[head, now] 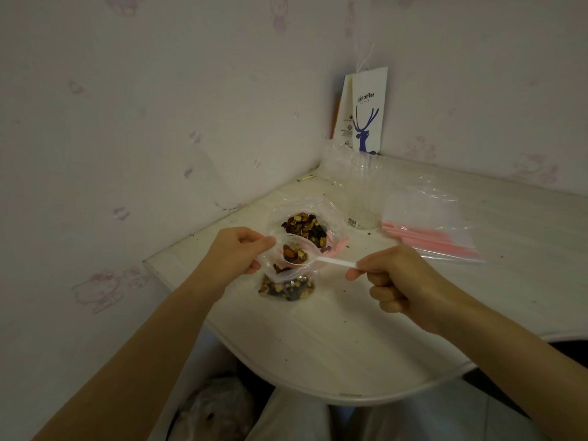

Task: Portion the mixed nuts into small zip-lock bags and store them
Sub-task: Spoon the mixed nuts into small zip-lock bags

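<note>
A person's left hand (237,249), forearm reaching in from lower left, pinches the rim of a small bag (288,286) and holds its mouth up off the white table (334,345). The right hand (394,278), fingers curled into a loose fist, grips the handle end of a white spoon (331,261) between thumb and forefinger, with its bowl of nuts level over the bag's mouth. Just behind lies the supply bag (305,229) of mixed nuts. Empty bags (436,230) are stacked to the right, beside a clear cup (366,192).
</note>
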